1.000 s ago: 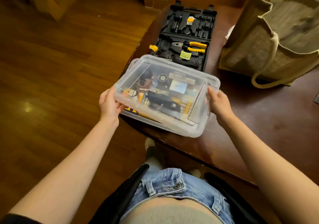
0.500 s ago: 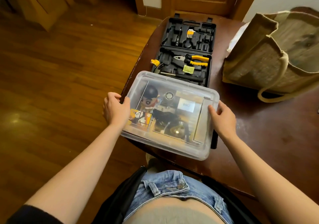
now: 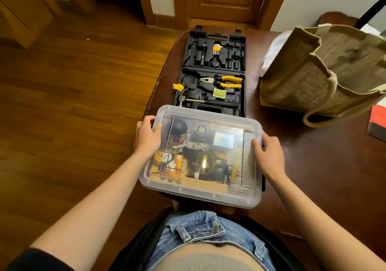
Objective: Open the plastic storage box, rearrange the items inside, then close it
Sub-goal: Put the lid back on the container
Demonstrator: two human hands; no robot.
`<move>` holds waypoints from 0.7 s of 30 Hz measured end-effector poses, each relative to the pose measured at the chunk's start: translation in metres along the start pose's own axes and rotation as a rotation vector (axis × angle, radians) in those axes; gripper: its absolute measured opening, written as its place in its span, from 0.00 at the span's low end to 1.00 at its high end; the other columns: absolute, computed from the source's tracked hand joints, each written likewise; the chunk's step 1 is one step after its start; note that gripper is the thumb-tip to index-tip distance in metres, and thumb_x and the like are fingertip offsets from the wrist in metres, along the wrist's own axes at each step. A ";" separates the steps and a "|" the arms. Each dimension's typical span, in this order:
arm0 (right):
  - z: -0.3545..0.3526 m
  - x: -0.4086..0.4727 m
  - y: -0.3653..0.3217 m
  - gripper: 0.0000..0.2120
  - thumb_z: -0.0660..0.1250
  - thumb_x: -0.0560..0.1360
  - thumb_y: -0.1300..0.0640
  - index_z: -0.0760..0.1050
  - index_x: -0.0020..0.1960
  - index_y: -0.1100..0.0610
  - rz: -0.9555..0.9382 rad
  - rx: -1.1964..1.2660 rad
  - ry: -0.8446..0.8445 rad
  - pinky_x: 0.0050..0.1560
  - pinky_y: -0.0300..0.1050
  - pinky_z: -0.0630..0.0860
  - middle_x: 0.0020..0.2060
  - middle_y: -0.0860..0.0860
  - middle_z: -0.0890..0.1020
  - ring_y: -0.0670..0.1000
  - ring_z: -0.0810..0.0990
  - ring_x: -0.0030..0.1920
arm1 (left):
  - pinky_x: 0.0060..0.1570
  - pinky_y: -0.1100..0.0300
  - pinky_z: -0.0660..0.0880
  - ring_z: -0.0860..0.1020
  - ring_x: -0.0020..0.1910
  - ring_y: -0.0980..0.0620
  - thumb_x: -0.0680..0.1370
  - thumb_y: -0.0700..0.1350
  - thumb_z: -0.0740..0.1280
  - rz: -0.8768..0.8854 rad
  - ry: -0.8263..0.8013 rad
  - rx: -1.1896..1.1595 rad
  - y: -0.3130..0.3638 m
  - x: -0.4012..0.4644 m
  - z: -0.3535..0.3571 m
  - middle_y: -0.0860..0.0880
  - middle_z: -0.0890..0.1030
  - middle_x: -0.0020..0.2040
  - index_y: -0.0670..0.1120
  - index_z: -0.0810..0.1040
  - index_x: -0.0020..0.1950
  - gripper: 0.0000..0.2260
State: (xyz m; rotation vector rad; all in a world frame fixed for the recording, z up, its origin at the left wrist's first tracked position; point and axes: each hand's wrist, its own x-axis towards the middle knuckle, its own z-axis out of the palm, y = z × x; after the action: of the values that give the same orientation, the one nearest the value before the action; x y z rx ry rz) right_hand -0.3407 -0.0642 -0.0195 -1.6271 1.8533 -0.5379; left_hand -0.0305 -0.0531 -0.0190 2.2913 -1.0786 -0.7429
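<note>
Both hands [image 3: 147, 140] have lowered the storage box [image 3: 201, 155] onto the table [image 3: 325, 166].

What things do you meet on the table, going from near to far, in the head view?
Plastic storage box held by left hand and right hand → hammer → pliers → hex keys.

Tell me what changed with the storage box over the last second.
The clear storage box went from tilted and lifted to flat on the table, in front of the tool case. Left hand and right hand kept gripping its ends. Lid still on; jute bag unmoved.
</note>
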 end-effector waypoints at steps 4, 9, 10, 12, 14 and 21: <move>0.002 -0.002 -0.004 0.11 0.57 0.78 0.56 0.75 0.57 0.51 0.015 0.046 0.014 0.42 0.44 0.67 0.43 0.55 0.74 0.50 0.71 0.47 | 0.51 0.54 0.71 0.73 0.57 0.47 0.82 0.45 0.59 0.032 0.005 -0.024 0.001 0.002 0.002 0.45 0.72 0.63 0.48 0.71 0.65 0.13; 0.004 -0.004 -0.003 0.14 0.59 0.77 0.58 0.74 0.61 0.49 0.010 0.116 0.036 0.44 0.46 0.70 0.46 0.55 0.77 0.53 0.72 0.49 | 0.50 0.57 0.69 0.71 0.55 0.50 0.81 0.40 0.58 0.068 0.012 0.040 -0.002 0.000 0.004 0.45 0.70 0.64 0.45 0.71 0.64 0.12; 0.005 -0.004 -0.003 0.16 0.59 0.77 0.59 0.72 0.63 0.49 0.021 0.123 0.037 0.46 0.48 0.72 0.49 0.54 0.78 0.53 0.73 0.50 | 0.52 0.56 0.70 0.71 0.57 0.48 0.81 0.40 0.58 0.079 0.004 0.060 -0.002 0.000 0.005 0.45 0.70 0.64 0.45 0.71 0.65 0.13; 0.006 -0.003 -0.004 0.20 0.59 0.77 0.59 0.69 0.68 0.50 0.049 0.141 0.034 0.53 0.52 0.74 0.56 0.52 0.77 0.53 0.73 0.55 | 0.60 0.51 0.70 0.69 0.63 0.45 0.80 0.38 0.58 0.102 -0.011 0.119 0.000 0.002 0.005 0.44 0.68 0.66 0.45 0.69 0.67 0.15; 0.008 -0.001 -0.005 0.21 0.58 0.77 0.60 0.69 0.69 0.51 0.054 0.132 0.046 0.55 0.54 0.73 0.57 0.54 0.77 0.54 0.73 0.56 | 0.65 0.49 0.65 0.65 0.67 0.44 0.79 0.38 0.58 0.131 -0.019 0.188 0.001 0.006 0.004 0.44 0.67 0.67 0.45 0.67 0.70 0.18; 0.014 0.019 -0.011 0.23 0.57 0.79 0.58 0.62 0.73 0.57 0.065 -0.093 0.111 0.67 0.47 0.58 0.68 0.58 0.67 0.57 0.61 0.68 | 0.66 0.50 0.60 0.63 0.69 0.47 0.76 0.38 0.61 0.339 -0.033 0.248 0.012 0.021 0.007 0.46 0.66 0.70 0.47 0.65 0.72 0.24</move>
State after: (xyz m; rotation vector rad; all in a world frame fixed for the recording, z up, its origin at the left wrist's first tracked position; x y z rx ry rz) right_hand -0.3240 -0.0834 -0.0255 -1.6199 2.0326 -0.5309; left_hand -0.0297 -0.0783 -0.0218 2.2100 -1.6011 -0.5367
